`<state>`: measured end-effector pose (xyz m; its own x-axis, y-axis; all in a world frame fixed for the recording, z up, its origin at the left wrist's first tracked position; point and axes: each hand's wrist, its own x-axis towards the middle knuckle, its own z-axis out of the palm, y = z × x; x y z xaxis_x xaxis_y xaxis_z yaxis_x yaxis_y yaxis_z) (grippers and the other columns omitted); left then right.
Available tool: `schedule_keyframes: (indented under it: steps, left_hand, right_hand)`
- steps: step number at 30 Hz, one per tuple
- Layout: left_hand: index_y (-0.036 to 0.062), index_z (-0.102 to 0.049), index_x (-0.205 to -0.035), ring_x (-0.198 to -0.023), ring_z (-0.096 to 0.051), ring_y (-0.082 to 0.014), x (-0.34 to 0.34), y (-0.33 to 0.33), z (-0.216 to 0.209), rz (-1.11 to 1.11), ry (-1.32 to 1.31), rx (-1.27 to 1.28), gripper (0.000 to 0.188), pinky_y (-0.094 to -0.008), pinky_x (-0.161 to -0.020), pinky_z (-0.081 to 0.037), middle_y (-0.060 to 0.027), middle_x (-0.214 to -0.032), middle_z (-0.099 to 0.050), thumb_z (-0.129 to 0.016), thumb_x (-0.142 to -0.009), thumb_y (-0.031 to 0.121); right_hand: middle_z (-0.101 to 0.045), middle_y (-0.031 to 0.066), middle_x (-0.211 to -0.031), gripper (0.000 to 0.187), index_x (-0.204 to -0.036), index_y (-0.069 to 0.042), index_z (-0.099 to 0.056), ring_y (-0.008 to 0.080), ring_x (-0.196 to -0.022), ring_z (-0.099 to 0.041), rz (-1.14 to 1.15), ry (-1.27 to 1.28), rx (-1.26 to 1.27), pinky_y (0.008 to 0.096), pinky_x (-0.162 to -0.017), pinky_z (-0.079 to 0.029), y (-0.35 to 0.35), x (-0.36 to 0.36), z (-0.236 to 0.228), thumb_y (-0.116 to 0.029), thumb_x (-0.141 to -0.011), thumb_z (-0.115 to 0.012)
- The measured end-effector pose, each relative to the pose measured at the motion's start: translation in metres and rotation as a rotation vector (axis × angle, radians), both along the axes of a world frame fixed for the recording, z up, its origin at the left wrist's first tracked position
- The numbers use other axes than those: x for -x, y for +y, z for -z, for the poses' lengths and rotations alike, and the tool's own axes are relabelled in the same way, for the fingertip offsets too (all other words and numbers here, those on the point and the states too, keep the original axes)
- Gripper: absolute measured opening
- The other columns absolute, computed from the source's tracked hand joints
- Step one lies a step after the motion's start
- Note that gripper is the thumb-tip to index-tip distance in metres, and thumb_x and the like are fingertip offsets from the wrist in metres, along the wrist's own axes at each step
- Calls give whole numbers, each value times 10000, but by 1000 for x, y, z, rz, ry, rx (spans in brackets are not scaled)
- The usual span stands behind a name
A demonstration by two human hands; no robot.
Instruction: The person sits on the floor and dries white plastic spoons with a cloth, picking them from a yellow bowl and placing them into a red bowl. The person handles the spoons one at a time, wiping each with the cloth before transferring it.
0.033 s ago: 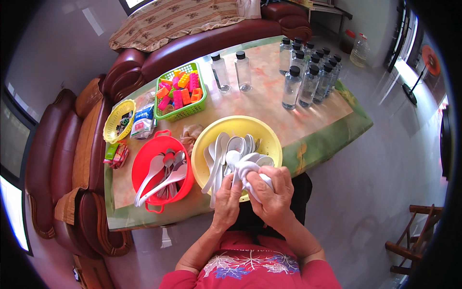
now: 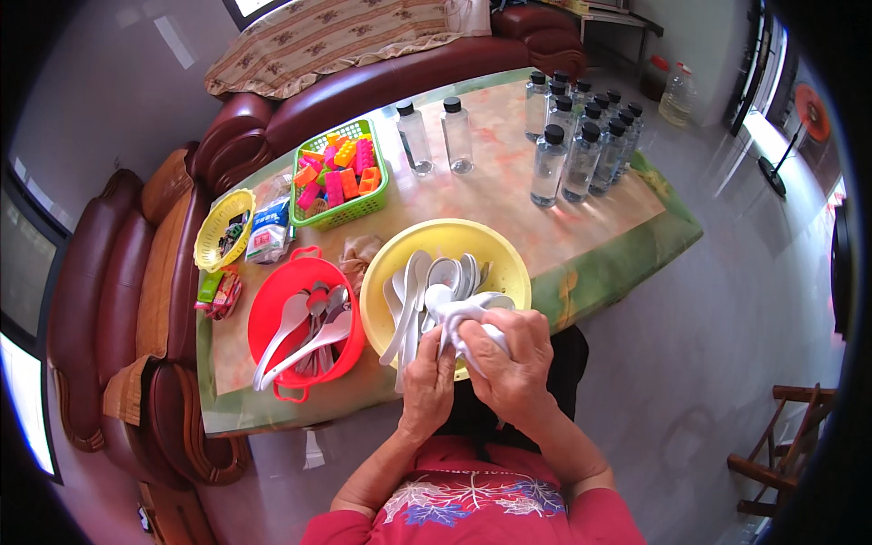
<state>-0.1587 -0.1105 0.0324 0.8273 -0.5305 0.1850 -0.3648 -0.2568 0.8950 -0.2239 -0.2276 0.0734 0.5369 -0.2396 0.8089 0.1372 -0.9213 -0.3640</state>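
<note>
The yellow basin [image 2: 477, 238] stands on the table [image 2: 581, 232], and to its left, almost touching, is one red basket [image 2: 275, 277] with two big white spoons [image 2: 313, 350] on top of smaller spoons. Beyond the basin, somewhat left, is one green basket [image 2: 354, 211] of toy blocks [image 2: 336, 186]; farther left there is one small yellow basket [image 2: 207, 243]. Straight beyond the basin two bottles [image 2: 414, 141] stand apart, and beyond it to the right is a group of bottles [image 2: 548, 173], at least ten, overlapping. Inside the basin, a heap of white spoons [image 2: 417, 291] lies close before the hands, in their way on the far side; I count at least five, others being covered. Their long handles point mostly toward the person, leaning a little left. Over the basin's near rim, the right hand [image 2: 513, 359] is closed firmly around a bunched white cloth [image 2: 461, 314], whose long axis is not clear. The left hand [image 2: 427, 386] has its fingers bent together at the cloth's edge; I cannot tell what exactly it grips.
</note>
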Motion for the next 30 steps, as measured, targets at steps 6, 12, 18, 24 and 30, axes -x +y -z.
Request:
schedule_keyframes:
  steps: [6, 12, 18, 24, 30]
  left_hand:
    - [-15, -564, -1122, -676, -571, -325, -6, 5, 5, -30, -675, -11, 315, -406, -590, -447, -170, -822, -604, -556, -807, 1]
    - [6, -579, -1141, -661, -570, -302, -2, 3, -1, 11, -723, 45, 363, -395, -602, -455, -148, -851, -626, -590, -779, -16]
    - [-8, -413, -1236, -679, -586, -310, 0, 11, 22, -54, -565, 42, 533, -398, -618, -466, -154, -885, -629, -648, -759, 17]
    - [-8, -399, -1209, -686, -603, -320, -4, 17, 22, 11, -655, 48, 534, -415, -625, -471, -152, -890, -629, -673, -753, 38]
    - [21, -487, -1108, -692, -615, -322, -10, 22, 15, 163, -713, 126, 380, -401, -601, -466, -147, -877, -631, -658, -769, 25]
  right_hand:
    - [-574, 82, -982, 264, -972, -102, -632, 271, -989, -542, -19, 122, -91, 428, -830, -419, 0, -5, -3, -153, -714, -659]
    - [-610, 182, -906, 279, -1022, -17, -587, 352, -804, -613, -279, 219, -741, 392, -726, -494, -39, -5, 4, -64, -750, -625]
    - [-633, 106, -993, 184, -906, -89, -643, 261, -1005, -589, -145, 249, 63, 457, -882, -387, -4, 4, 0, -178, -749, -612]
    - [-645, 145, -922, 219, -917, -57, -646, 292, -850, -638, -141, 566, -86, 396, -766, -467, -18, -3, -17, -175, -733, -626]
    - [-667, 109, -841, 238, -957, -4, -645, 191, -761, -638, -706, 622, -974, 284, -689, -491, -65, -7, -5, -164, -790, -590]
